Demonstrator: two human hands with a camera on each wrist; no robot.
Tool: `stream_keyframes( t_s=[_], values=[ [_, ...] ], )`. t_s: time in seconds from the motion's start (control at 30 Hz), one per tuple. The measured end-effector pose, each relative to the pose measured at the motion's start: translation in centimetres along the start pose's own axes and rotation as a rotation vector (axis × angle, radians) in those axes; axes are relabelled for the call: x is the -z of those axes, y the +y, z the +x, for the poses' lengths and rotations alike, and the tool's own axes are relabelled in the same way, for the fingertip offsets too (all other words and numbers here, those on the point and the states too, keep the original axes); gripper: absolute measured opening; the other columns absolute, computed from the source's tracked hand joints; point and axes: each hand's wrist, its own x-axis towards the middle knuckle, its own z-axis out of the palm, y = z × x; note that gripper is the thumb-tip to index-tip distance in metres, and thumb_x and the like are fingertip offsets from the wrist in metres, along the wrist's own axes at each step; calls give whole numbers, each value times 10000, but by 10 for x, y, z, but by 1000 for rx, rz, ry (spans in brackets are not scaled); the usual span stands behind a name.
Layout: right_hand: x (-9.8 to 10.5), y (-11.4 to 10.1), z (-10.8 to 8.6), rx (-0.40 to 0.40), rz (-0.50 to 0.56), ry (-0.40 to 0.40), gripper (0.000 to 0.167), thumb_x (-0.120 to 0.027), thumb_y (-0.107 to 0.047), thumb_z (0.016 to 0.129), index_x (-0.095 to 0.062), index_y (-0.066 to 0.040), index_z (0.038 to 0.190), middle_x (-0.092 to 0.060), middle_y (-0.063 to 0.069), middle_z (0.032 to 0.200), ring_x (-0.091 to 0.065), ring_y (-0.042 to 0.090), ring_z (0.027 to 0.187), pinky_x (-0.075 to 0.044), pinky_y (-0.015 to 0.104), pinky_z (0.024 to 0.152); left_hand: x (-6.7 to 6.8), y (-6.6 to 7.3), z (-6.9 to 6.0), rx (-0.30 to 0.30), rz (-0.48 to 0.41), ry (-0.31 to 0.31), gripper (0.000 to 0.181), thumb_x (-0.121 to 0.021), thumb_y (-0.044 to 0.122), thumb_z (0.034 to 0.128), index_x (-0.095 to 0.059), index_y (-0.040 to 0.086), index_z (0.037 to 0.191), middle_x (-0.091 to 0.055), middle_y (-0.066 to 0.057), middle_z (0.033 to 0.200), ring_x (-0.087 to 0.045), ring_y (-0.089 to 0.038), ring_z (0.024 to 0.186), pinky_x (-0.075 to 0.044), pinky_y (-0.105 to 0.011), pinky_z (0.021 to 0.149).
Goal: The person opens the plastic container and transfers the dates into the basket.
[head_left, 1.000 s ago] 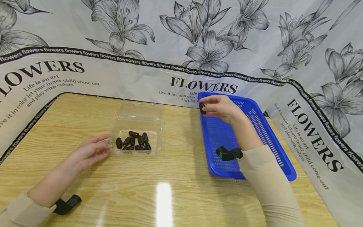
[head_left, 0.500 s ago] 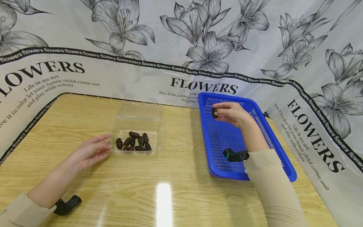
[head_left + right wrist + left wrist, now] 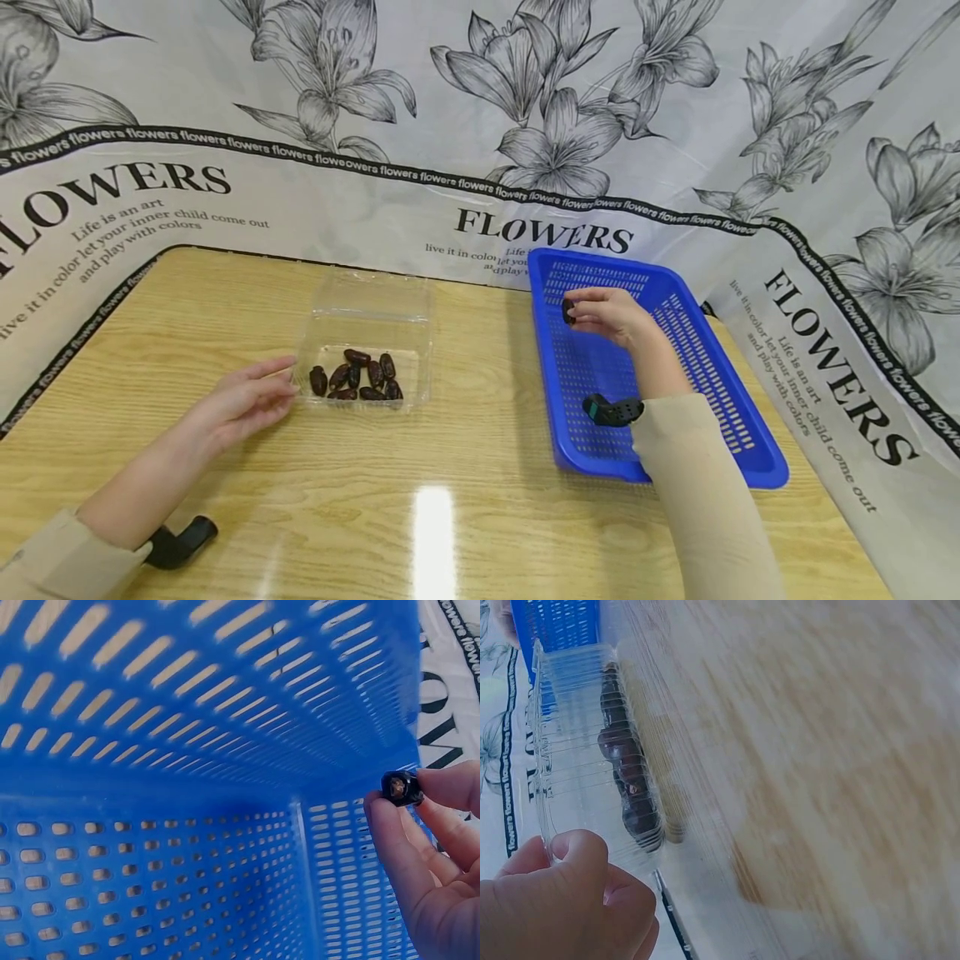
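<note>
The right hand [image 3: 611, 317] pinches one dark date [image 3: 568, 312] over the far left part of the blue basket [image 3: 558, 417]. In the right wrist view the date [image 3: 402, 788] sits between the thumb and fingertips of the hand [image 3: 439, 855], above the perforated basket floor [image 3: 150, 885]. The left hand [image 3: 251, 400] is at the left edge of a clear plastic box [image 3: 367, 315]; in the left wrist view the hand [image 3: 577, 900] pinches the rim of this box [image 3: 570, 750]. Several dates [image 3: 375, 373] lie in the box, and its lid stands open at the back.
A wooden table [image 3: 337, 517] carries the box left of centre and the basket at the right. A white flower-printed cloth [image 3: 360, 183] rises behind and around the table. Black straps are on both wrists, the right one [image 3: 613, 412] above the basket.
The right hand has moved right from the basket's left rim to over its inside, then slightly lower, with the date still pinched. The left hand keeps its place at the box.
</note>
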Motion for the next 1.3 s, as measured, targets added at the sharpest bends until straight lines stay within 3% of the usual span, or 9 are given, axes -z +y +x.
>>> stream_keyframes(
  t_s=[0.1,0.33,0.47,0.63,0.93,1.03,1.2,1.3],
  values=[
    [0,5,6,-23,-21,-1,493,-491,90,885,-323,171,1342,-644,-13,750,-622,79,650,-550,252,711,-1,0,0,1,15,4,702,-574,-80,857,-237,73,1453,-314,-49,1224,-533,-108,859,-487,-198,793],
    [2,16,18,-67,-66,14,488,-468,93,887,-322,164,1347,-625,-27,745,-614,70,654,-547,235,703,-1,0,-1,1,26,5,742,-581,-80,848,-188,52,1464,-309,-57,1225,-529,-106,851,-487,-189,783],
    [0,23,24,-90,-120,13,481,-483,92,887,-338,163,1340,-607,9,839,-615,81,696,-545,262,750,-1,0,-1,-1,43,9,774,-579,-81,846,-137,40,1469,-303,-73,1234,-530,-111,852,-487,-190,786],
    [-2,28,29,-115,-173,26,471,-506,84,886,-368,148,1333,-576,115,996,-617,87,725,-540,278,777,-1,0,-1,-4,40,11,738,-603,-71,834,-226,63,1454,-317,-64,1205,-532,-109,845,-490,-192,780],
    [-1,33,31,-149,-232,39,436,-477,84,903,-373,155,1320,-512,241,1163,-625,87,724,-535,286,794,-1,0,0,-4,41,7,705,-564,-79,860,-218,59,1459,-298,-70,1225,-523,-114,855,-487,-195,777],
    [-1,34,33,-159,-264,36,421,-474,87,901,-388,159,1308,-534,228,1128,-625,97,712,-544,288,767,-2,0,-1,0,35,5,701,-551,-83,868,-206,58,1462,-294,-68,1226,-519,-115,853,-487,-196,770],
    [0,37,35,-165,-297,42,404,-487,102,889,-415,166,1281,-584,173,992,-618,117,706,-550,289,744,-2,1,-1,5,16,6,603,-569,-80,859,-358,102,1393,-305,-54,1202,-523,-116,848,-489,-197,769],
    [0,37,36,-176,-308,54,405,-502,102,882,-433,155,1277,-597,139,925,-626,149,750,-542,313,782,-2,2,-1,5,27,9,660,-581,-73,854,-298,86,1429,-304,-50,1208,-525,-110,851,-487,-194,776]
  ],
)
